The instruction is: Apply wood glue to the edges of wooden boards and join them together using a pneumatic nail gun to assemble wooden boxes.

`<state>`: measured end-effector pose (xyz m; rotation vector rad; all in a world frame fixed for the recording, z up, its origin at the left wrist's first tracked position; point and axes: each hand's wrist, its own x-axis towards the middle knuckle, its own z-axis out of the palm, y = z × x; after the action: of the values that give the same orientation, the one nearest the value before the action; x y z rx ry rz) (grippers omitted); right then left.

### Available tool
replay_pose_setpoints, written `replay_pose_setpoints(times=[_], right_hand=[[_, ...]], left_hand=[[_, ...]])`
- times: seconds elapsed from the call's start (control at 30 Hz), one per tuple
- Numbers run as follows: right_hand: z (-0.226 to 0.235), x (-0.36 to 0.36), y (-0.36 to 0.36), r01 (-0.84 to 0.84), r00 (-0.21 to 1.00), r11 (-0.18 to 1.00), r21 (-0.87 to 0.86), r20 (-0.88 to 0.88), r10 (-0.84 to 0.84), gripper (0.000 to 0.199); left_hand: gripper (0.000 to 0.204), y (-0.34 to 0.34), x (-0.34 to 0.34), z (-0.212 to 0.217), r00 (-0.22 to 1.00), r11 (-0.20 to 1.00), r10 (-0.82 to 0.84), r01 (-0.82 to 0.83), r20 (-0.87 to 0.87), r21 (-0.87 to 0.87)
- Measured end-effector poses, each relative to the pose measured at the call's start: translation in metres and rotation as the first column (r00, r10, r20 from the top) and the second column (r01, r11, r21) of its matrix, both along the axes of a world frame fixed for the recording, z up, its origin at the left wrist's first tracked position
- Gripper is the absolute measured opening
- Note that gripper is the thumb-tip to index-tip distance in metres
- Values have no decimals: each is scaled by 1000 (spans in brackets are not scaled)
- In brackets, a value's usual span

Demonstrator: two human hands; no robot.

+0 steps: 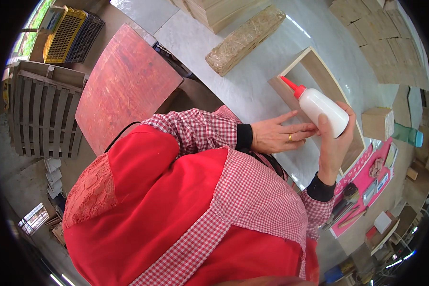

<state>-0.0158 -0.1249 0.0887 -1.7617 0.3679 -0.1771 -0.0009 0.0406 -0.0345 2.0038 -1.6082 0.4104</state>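
In my right hand (337, 143) is a white squeeze bottle (323, 110) with a red pointed nozzle, tilted so the nozzle points up and to the left. It is over a rectangular frame (328, 77) of pale wood lying on the table. My left hand (279, 133) is beside the frame's near side, its fingers stretched toward the bottle's base and the right hand. A gold ring shows on one finger. Whether the left fingertips touch the frame, I cannot tell. Part of the near side is hidden behind my hands and the bottle.
A wrapped brown block (245, 40) lies on the grey table (195, 40). Stacked wooden pieces (386, 43) stand at the far right, near a small wooden block (377, 123). Tools lie on a pink mat (362, 190). A red board (126, 88) is at left.
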Motion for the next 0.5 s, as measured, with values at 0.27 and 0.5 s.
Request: replay_pose_setpoints(times=[0.27, 0.5], right_hand=[[-2, 1, 8, 101, 981, 972, -213, 186, -62, 57], [-1, 1, 7, 12, 982, 979, -202, 189, 27, 57]], left_hand=[[31, 1, 1, 2, 1000, 1000, -4, 4, -5, 10], [30, -1, -1, -2, 998, 1000, -24, 23, -53, -20]])
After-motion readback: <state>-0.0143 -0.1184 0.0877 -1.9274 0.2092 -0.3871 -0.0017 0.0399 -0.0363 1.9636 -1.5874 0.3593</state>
